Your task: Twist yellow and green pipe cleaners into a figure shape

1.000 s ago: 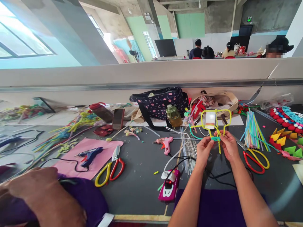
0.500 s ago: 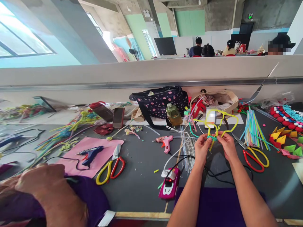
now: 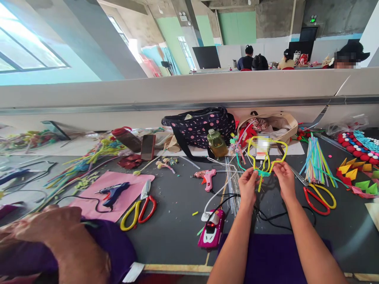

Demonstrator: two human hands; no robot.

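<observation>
Between my hands is a yellow pipe cleaner shape (image 3: 279, 159) bent into open loops, with a teal pipe cleaner (image 3: 264, 173) wound around its base. My left hand (image 3: 248, 184) is closed, pinching the teal winding at its left end. The fingertips of my right hand (image 3: 283, 179) close on the lower right of the yellow loop. A short yellow end points down below the winding. Behind the loops is a blurred white patch I cannot make out. Right of my right hand lie scissors (image 3: 318, 199) with red and yellow handles.
A pink glue gun (image 3: 209, 179) and a magenta power strip (image 3: 211, 232) with cables lie to the left. Bundled pastel pipe cleaners (image 3: 318, 157) lie at right. Behind stand a bottle (image 3: 217, 142) and a patterned bag (image 3: 201, 124). A co-worker's hand (image 3: 50, 223) is at far left.
The yellow loops have turned and now spread differently, their right side drawn inward. My hands have moved slightly apart, the right one shifting from the winding to the loop's side.
</observation>
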